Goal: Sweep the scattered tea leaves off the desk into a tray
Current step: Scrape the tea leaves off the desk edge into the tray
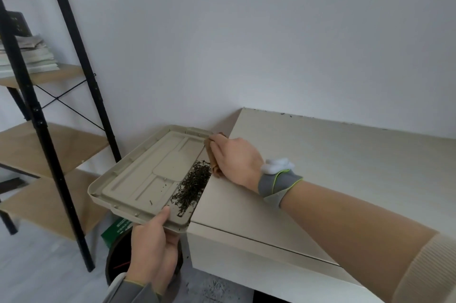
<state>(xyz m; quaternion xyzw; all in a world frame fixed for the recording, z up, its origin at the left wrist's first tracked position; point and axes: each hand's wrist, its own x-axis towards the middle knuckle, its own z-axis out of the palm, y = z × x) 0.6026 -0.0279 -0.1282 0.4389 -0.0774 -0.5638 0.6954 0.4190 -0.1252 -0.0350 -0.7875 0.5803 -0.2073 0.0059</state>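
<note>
A beige tray is held level against the left edge of the pale desk, just below the desktop. My left hand grips the tray's near rim, thumb on top. A heap of dark tea leaves lies in the tray along the side nearest the desk. My right hand rests at the desk's left edge, closed on a small brown brush whose end reaches over the tray. A few dark specks remain along the desk's far edge by the wall.
A black-framed shelf unit with wooden boards stands at the left, with stacked papers on it. Below the tray sit a dark round bin and a green box. Some leaves lie on the floor.
</note>
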